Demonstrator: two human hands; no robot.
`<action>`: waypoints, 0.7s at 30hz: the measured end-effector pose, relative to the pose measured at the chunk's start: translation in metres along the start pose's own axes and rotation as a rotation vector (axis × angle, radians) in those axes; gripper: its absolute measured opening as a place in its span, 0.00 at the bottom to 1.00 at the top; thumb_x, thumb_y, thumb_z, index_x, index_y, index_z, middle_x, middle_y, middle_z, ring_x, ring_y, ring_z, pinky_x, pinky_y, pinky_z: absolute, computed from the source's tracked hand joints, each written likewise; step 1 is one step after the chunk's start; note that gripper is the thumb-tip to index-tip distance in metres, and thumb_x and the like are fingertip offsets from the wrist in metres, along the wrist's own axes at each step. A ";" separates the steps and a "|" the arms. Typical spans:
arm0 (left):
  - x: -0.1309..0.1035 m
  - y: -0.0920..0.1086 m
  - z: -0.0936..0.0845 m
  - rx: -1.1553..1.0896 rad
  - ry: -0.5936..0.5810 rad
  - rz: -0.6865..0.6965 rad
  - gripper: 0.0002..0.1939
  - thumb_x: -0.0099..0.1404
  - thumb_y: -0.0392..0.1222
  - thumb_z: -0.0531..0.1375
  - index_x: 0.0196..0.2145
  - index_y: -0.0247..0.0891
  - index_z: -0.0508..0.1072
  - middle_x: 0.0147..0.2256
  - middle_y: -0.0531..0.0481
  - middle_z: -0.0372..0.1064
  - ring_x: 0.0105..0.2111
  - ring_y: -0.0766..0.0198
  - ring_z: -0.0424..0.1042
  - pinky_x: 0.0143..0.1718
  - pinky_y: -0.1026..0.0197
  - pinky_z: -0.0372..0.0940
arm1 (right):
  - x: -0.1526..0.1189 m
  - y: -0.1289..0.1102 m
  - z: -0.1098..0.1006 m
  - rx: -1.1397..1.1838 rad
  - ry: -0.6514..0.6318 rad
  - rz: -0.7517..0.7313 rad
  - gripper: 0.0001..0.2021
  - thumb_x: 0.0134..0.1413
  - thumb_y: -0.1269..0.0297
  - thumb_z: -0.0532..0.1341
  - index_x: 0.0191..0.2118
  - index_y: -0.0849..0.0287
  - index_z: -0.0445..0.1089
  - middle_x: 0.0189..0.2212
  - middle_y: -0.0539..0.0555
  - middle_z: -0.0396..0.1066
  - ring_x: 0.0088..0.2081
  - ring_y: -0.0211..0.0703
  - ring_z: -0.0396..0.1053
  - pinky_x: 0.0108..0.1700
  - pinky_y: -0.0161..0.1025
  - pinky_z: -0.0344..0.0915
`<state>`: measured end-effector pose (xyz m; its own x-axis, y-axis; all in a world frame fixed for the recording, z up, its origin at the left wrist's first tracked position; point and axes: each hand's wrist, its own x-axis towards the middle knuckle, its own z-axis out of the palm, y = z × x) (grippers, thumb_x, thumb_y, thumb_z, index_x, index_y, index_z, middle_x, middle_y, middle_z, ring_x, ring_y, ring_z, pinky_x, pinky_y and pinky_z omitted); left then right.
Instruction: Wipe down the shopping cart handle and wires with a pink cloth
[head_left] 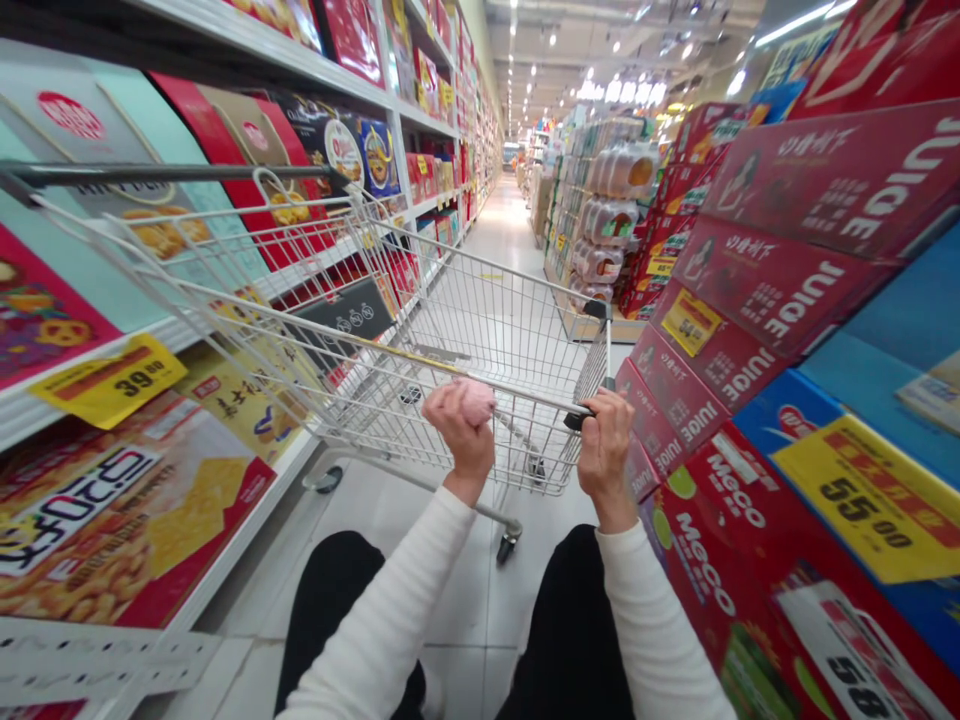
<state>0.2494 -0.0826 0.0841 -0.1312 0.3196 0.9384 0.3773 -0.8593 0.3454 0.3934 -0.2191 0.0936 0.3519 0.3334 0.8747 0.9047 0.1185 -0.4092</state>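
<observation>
Two bare hands at a shopping cart (525, 393), seen from above. The cart stands crosswise just ahead of the hands, its near top rail passing directly before them. The hands are apart, a stretch of this rail lying between them. The left hand (457, 425) is closed around a soft pink bundle (478, 403), held at the near rail; whether its fingers also grip the rail cannot be told. The right hand (606, 440) is clamped on the rail at the cart's near corner, touching a black corner cap (576, 418). The cart's dark handle bar (180, 172) lies well to the left of both hands, and a black caster (507, 545) stands below and between them. Left of the left hand, shelves bear boxed goods and a yellow price tag (112, 380). To the right of the right hand rise stacked red cartons (757, 275); beyond both hands runs a lit aisle (502, 225).
</observation>
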 end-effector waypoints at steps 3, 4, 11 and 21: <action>-0.004 0.016 0.000 -0.053 -0.164 0.346 0.26 0.68 0.27 0.55 0.59 0.49 0.63 0.48 0.46 0.66 0.53 0.57 0.66 0.57 0.51 0.65 | 0.000 0.003 0.001 -0.011 0.001 -0.012 0.09 0.69 0.64 0.50 0.46 0.54 0.67 0.41 0.55 0.71 0.55 0.52 0.67 0.64 0.61 0.58; -0.002 0.019 -0.001 -0.062 -0.214 0.443 0.25 0.68 0.27 0.56 0.58 0.49 0.64 0.48 0.47 0.68 0.53 0.58 0.67 0.57 0.52 0.65 | 0.000 0.005 0.001 -0.022 -0.003 -0.017 0.08 0.69 0.64 0.51 0.46 0.54 0.67 0.42 0.55 0.71 0.55 0.52 0.67 0.64 0.60 0.59; 0.072 -0.001 -0.018 0.112 -0.320 0.148 0.22 0.64 0.29 0.56 0.55 0.45 0.68 0.50 0.43 0.70 0.52 0.51 0.68 0.54 0.46 0.63 | 0.000 0.007 0.001 -0.040 -0.015 -0.049 0.07 0.69 0.66 0.53 0.47 0.53 0.66 0.43 0.55 0.71 0.55 0.51 0.68 0.65 0.61 0.59; 0.087 0.037 -0.017 0.085 -0.788 0.261 0.22 0.65 0.35 0.55 0.57 0.42 0.68 0.40 0.45 0.69 0.40 0.54 0.68 0.44 0.52 0.65 | 0.007 -0.005 0.001 -0.138 -0.042 -0.045 0.09 0.69 0.67 0.51 0.48 0.55 0.66 0.45 0.57 0.72 0.55 0.51 0.68 0.68 0.65 0.56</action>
<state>0.2361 -0.0931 0.1787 0.6383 0.3272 0.6968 0.3785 -0.9216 0.0860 0.3910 -0.2161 0.1014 0.3026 0.3699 0.8784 0.9447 0.0054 -0.3277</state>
